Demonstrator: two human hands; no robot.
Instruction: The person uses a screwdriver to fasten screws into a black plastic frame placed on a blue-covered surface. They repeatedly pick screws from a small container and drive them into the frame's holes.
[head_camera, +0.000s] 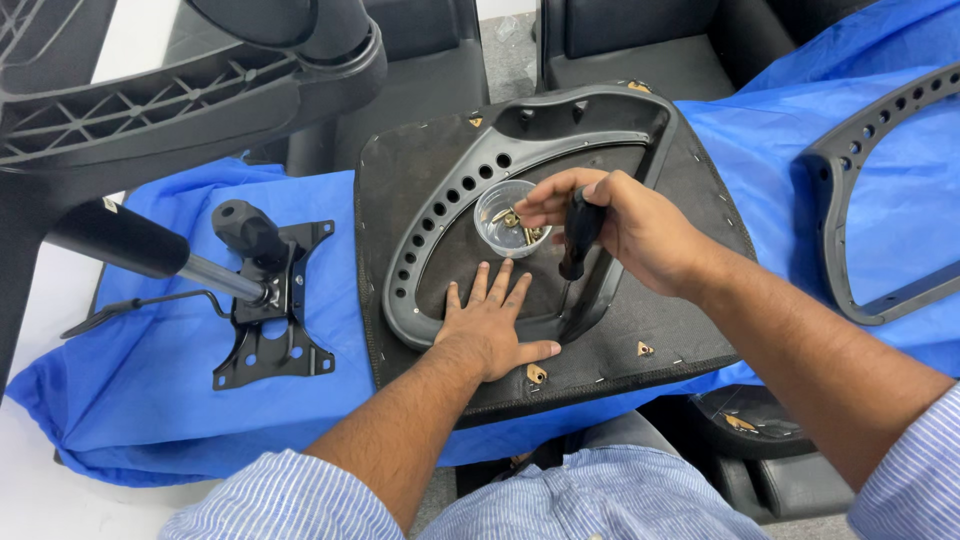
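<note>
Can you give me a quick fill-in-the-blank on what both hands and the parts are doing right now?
1. The left hand lies ____ on the black plastic frame.
2. The right hand holds a black-handled ____ while its fingers reach into the clear cup.
3. The clear cup holds brass-coloured ____.
4. The seat pan rests on a ____ cloth.

Missing words: flat; screwdriver; screws; blue

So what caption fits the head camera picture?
Left hand flat on seat base; right hand with screwdriver over cup.
</note>
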